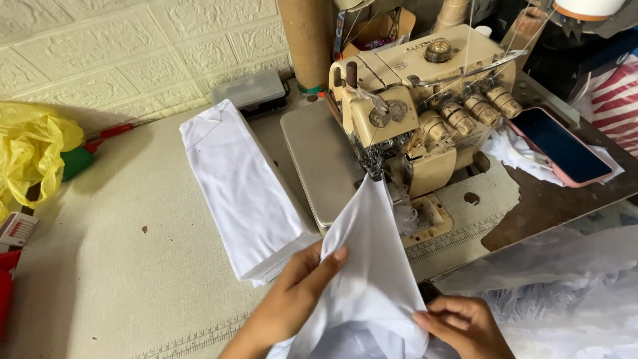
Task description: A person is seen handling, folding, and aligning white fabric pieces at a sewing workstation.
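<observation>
My left hand [296, 296] pinches the left edge of a white cloth piece [369, 266], thumb on top. My right hand [465, 326] grips the same cloth at its lower right edge. The cloth rises to a point under the presser foot of a cream overlock sewing machine [415, 110]. To the left lies a folded stack of white cloth pieces [242, 186] on the beige table [113, 266].
A phone in a pink case [561, 146] lies on white scraps right of the machine. A yellow plastic bag [30, 153] sits far left, a grey box [252, 90] and cardboard tube [309, 40] behind. More white fabric [571, 286] is heaped at lower right.
</observation>
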